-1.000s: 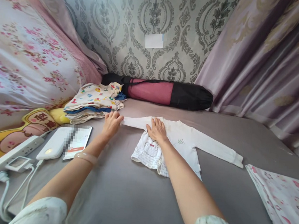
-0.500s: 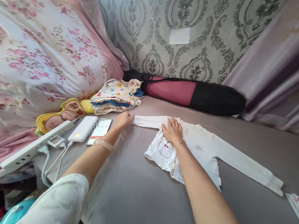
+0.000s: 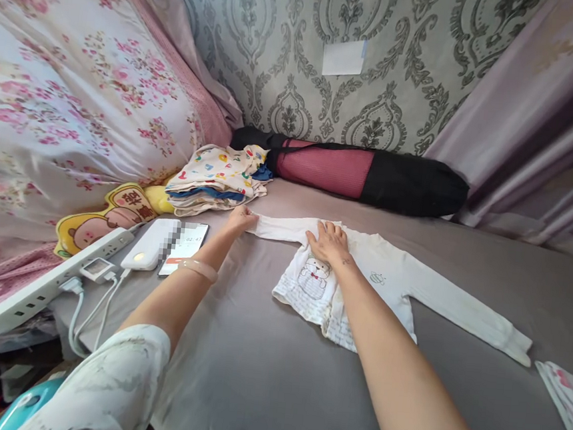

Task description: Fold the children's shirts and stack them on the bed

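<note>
A small white long-sleeved shirt (image 3: 386, 270) lies spread on the grey bed sheet, with a bear drawing and lines of print on its front. My left hand (image 3: 240, 219) is closed around the cuff of the sleeve on the left, which stretches out straight. My right hand (image 3: 329, 244) rests flat, fingers apart, on the shirt near that sleeve's shoulder. The other sleeve reaches out to the right, untouched. My right forearm hides part of the shirt's lower front.
Left of my left arm lie a phone (image 3: 197, 235), a white power bank (image 3: 146, 246) and a power strip (image 3: 54, 283) with cables. Behind stand a folded clothes pile (image 3: 214, 172) and a long black-and-pink bag (image 3: 330, 170). Another white cloth (image 3: 564, 393) lies at right.
The camera view has shifted slightly, moving the bedside things left in the picture. Both hands keep their places on the shirt, the left at the cuff and the right flat near the shoulder.
</note>
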